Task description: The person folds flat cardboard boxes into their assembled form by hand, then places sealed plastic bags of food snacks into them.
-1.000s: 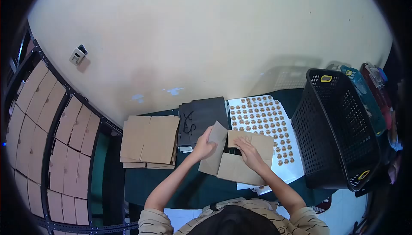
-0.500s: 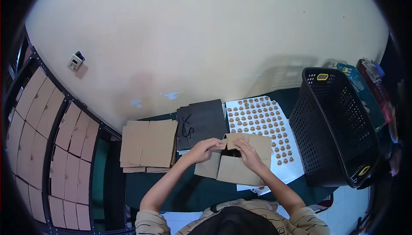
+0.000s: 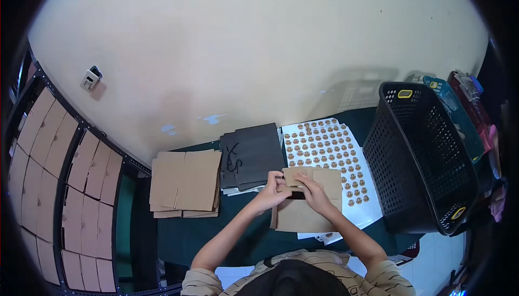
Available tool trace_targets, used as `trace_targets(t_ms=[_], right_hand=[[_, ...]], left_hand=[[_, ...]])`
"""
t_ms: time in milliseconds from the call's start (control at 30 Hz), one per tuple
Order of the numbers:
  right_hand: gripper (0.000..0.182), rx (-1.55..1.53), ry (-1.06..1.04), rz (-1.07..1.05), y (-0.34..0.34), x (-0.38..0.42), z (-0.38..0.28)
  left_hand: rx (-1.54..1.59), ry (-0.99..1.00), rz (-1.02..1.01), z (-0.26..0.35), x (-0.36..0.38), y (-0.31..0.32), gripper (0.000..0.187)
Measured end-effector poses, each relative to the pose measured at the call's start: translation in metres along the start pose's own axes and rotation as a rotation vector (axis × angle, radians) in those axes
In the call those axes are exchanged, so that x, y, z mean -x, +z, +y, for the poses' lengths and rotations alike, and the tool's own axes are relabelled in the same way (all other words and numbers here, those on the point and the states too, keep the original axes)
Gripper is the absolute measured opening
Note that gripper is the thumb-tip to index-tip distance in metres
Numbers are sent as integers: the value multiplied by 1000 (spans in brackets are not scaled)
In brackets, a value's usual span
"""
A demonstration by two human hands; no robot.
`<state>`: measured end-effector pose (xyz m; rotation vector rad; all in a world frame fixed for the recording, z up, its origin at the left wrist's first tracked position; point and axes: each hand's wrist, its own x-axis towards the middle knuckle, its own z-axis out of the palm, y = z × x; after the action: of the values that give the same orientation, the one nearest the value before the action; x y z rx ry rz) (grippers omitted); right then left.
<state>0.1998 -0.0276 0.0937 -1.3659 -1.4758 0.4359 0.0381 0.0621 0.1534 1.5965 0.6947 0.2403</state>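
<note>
A brown cardboard box (image 3: 306, 219), partly folded, lies in front of me on the dark green table, with a dark gap showing between its panels. My left hand (image 3: 269, 193) grips the box's left edge, fingers bent and thumb pointing at the gap. On the upper flap, my right hand (image 3: 314, 194) holds the cardboard with its fingers pressed together; the thumb is partly hidden. Under and behind the box lies a white sheet of round brown stickers (image 3: 324, 145).
Flat cardboard boxes (image 3: 186, 180) are stacked at the left, beside black paper bags (image 3: 254, 153) with cord handles. A tall black plastic basket (image 3: 397, 166) stands right. Shelving at far left holds several brown boxes (image 3: 81, 215). A teal basket (image 3: 459, 118) sits behind the black one.
The box's left panel, spread out at the lower left before, is now folded in. My left hand has shifted slightly right and down along the edge. My right hand stays on the flap.
</note>
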Motion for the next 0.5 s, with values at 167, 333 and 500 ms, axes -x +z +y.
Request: trace_targets(t_ms=[167,333,500], right_hand=[[30,-78,92,-118,-18,-9,4],[34,-278,174,-159,-21,-3,15],[37,-382,257,-284,-33,-14,9]], left_hand=[[264,13,435,-37,4,29,38],[138,244,371,-48,15,42,26],[-879,281,471,-31,27,82,66]])
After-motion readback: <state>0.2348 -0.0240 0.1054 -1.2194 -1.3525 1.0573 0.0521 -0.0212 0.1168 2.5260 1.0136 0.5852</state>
